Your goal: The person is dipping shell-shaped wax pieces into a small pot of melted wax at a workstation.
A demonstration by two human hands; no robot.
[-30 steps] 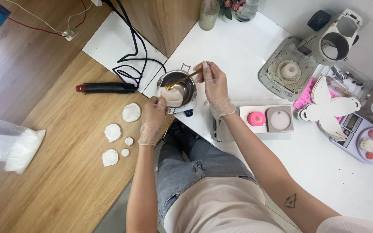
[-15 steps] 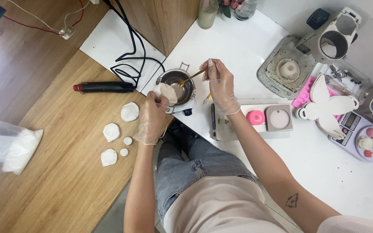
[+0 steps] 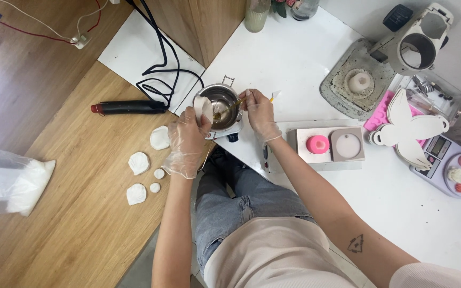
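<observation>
Two gloved hands at a small metal pot

Both hands wear thin clear gloves and meet over the small metal pot (image 3: 223, 101), which sits at the edge of the white table (image 3: 294, 58). The left hand (image 3: 187, 140) is closed around a white shell-shaped piece (image 3: 204, 108), pinched upright between thumb and fingers and held against the pot's near rim. The right hand (image 3: 260, 113) is clenched on a thin brush (image 3: 236, 105); its tip reaches into the pot, beside the white piece, while the yellow end of the handle sticks out past the fingers.

On the wooden surface (image 3: 76, 213) to the left lie five more white pieces: three larger shells (image 3: 159, 137), (image 3: 138, 162), (image 3: 136, 194) and two small round ones (image 3: 159, 174), (image 3: 155, 187), all well apart from the pot. A black tool with a red tip (image 3: 129, 107) lies beyond them, its black cable (image 3: 158, 69) looping over a white board toward the pot. A clear bag of white powder (image 3: 9, 184) rests at the far left.

To the right of the right hand stands a flat block carrying one pink mould (image 3: 317, 144) and one grey round mould (image 3: 347, 144). Farther right are white wing-shaped cutouts (image 3: 409, 125), a scale, and a grey machine (image 3: 420, 45).
</observation>
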